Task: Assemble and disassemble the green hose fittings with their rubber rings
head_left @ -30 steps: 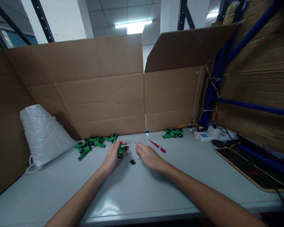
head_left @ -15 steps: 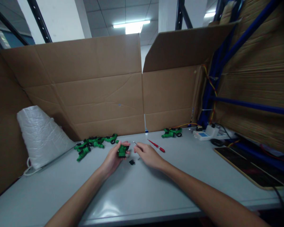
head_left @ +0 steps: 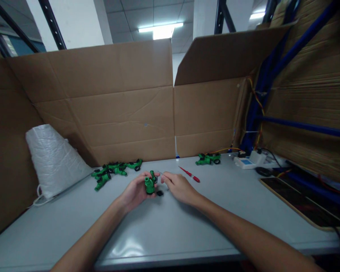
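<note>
My left hand [head_left: 136, 190] holds a small green plastic part [head_left: 150, 184] upright above the grey table [head_left: 164, 226]. My right hand [head_left: 179, 187] is just to its right, its fingers pinched on a thin metal pin whose tip is close to the green part. A small black piece [head_left: 159, 193] lies on the table between the two hands. A pile of several more green parts [head_left: 113, 172] lies behind my left hand, near the cardboard wall.
A red-handled screwdriver [head_left: 190, 174] lies beyond my right hand. Another green part [head_left: 207, 158] sits at the back by a white device [head_left: 248, 161] with wires. A white woven sack [head_left: 52, 158] stands at left. Cardboard walls [head_left: 124, 105] enclose the back. A dark board [head_left: 300, 202] lies at right.
My left hand picked a green part from near the pile, lifted it and brought it toward the middle. My right hand with the pin closed in on it.
</note>
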The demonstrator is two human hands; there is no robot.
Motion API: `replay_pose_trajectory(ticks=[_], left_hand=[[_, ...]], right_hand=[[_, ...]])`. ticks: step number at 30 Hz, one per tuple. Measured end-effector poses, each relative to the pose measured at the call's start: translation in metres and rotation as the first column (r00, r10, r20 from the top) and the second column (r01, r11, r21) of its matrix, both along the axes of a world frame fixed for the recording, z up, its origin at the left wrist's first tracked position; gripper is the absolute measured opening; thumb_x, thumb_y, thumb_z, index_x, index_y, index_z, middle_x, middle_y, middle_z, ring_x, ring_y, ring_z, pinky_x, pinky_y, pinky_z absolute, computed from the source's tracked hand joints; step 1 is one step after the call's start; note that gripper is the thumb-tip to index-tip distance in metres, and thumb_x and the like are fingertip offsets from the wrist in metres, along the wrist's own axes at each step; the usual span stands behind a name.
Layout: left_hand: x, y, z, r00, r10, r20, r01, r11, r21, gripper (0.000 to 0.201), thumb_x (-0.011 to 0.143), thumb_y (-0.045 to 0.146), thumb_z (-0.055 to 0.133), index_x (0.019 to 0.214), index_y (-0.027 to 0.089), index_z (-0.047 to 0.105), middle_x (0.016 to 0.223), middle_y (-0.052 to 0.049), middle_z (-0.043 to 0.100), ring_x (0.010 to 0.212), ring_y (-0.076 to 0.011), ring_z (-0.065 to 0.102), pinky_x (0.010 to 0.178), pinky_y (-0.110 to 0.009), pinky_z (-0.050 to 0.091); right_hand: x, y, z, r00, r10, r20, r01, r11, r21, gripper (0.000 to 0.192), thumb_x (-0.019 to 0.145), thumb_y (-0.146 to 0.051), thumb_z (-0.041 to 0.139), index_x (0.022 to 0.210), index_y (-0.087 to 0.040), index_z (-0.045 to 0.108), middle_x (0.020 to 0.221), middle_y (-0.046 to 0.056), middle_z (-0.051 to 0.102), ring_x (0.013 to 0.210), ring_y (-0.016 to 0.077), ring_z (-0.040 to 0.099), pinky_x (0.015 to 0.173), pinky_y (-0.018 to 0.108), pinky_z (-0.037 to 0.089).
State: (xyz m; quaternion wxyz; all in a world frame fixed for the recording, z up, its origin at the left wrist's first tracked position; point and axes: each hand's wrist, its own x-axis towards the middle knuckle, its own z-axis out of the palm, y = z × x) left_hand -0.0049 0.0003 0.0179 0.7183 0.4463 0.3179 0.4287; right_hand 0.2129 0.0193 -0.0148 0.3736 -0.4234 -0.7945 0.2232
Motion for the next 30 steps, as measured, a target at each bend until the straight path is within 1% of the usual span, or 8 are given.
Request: replay_pose_trajectory(ticks=[2,6,9,13,17,21,25,30], left_hand=[[0.001,0.000,-0.001,1.000,0.025,0.013,-0.025,1.000,-0.005,0.026,0.080,0.029,0.079,0.096,0.024,0.058,0.130,-0.007,0.069,0.087,-0.0223,0.070,0.066,-0.034,0.057],[0.002,0.005,-0.007,0.990,0.141,-0.016,-0.141,0.990,-0.007,0.042,0.078,0.021,0.083,0.110,0.026,0.056,0.119,-0.007,0.072,0.079,-0.0184,0.071,0.061,-0.029,0.056],[0.002,0.010,-0.011,0.980,0.191,-0.050,-0.190,0.981,0.027,0.037,0.079,0.020,0.085,0.108,0.019,0.062,0.106,-0.007,0.072,0.075,-0.0156,0.070,0.061,-0.027,0.059],[0.002,0.013,-0.012,0.971,0.236,-0.047,-0.233,0.971,0.057,0.030,0.082,0.024,0.087,0.103,0.015,0.068,0.096,-0.005,0.069,0.086,-0.0173,0.071,0.074,-0.031,0.064],[-0.001,0.015,-0.012,0.970,0.239,-0.051,-0.232,0.966,0.112,0.034,0.083,0.028,0.088,0.109,0.016,0.070,0.098,-0.005,0.069,0.091,-0.0178,0.071,0.083,-0.035,0.065],[-0.003,0.016,-0.013,0.973,0.218,-0.071,-0.205,0.967,0.153,0.040,0.082,0.034,0.089,0.112,0.016,0.070,0.100,-0.006,0.069,0.091,-0.0192,0.071,0.082,-0.036,0.065],[-0.002,0.018,-0.014,0.969,0.239,-0.066,-0.225,0.959,0.170,0.044,0.080,0.038,0.090,0.112,0.017,0.069,0.105,-0.007,0.069,0.092,-0.0192,0.070,0.080,-0.034,0.064],[-0.002,0.017,-0.013,0.961,0.272,-0.055,-0.259,0.949,0.178,0.045,0.080,0.038,0.091,0.113,0.018,0.068,0.102,-0.006,0.068,0.092,-0.0173,0.069,0.078,-0.028,0.061]], right_hand=[[0.000,0.001,-0.001,1.000,-0.021,0.005,0.021,1.000,0.004,0.034,0.109,-0.033,0.042,0.094,-0.021,0.069,0.081,0.002,0.070,0.077,0.0190,0.063,0.071,0.027,0.038],[0.003,0.005,-0.002,0.998,-0.048,0.039,0.046,0.997,0.059,0.032,0.110,-0.027,0.039,0.103,-0.019,0.069,0.089,0.006,0.072,0.084,0.0200,0.064,0.077,0.028,0.040],[0.004,0.005,-0.001,0.998,-0.035,0.061,0.028,0.994,0.104,0.030,0.110,-0.026,0.039,0.105,-0.019,0.068,0.089,0.006,0.072,0.084,0.0199,0.064,0.076,0.027,0.039],[0.005,0.001,0.005,0.995,-0.016,0.101,0.005,0.994,0.109,0.033,0.111,-0.038,0.043,0.095,-0.023,0.068,0.084,0.003,0.071,0.078,0.0195,0.064,0.071,0.027,0.036],[0.007,0.000,0.009,0.992,-0.024,0.123,0.008,0.992,0.125,0.037,0.111,-0.036,0.043,0.088,-0.021,0.068,0.081,0.003,0.070,0.078,0.0190,0.063,0.073,0.028,0.036],[0.009,0.002,0.008,0.991,-0.028,0.128,0.004,0.983,0.185,0.036,0.110,-0.030,0.045,0.082,-0.020,0.064,0.079,0.002,0.067,0.077,0.0176,0.061,0.074,0.028,0.035],[0.008,0.005,0.006,0.995,-0.065,0.082,0.042,0.967,0.249,0.031,0.108,-0.030,0.052,0.080,-0.020,0.061,0.080,0.001,0.065,0.077,0.0174,0.059,0.072,0.028,0.034],[0.007,0.005,0.010,0.997,-0.075,0.000,0.072,0.949,0.307,0.028,0.105,-0.026,0.058,0.078,-0.020,0.058,0.079,0.001,0.063,0.076,0.0172,0.058,0.071,0.028,0.034]])
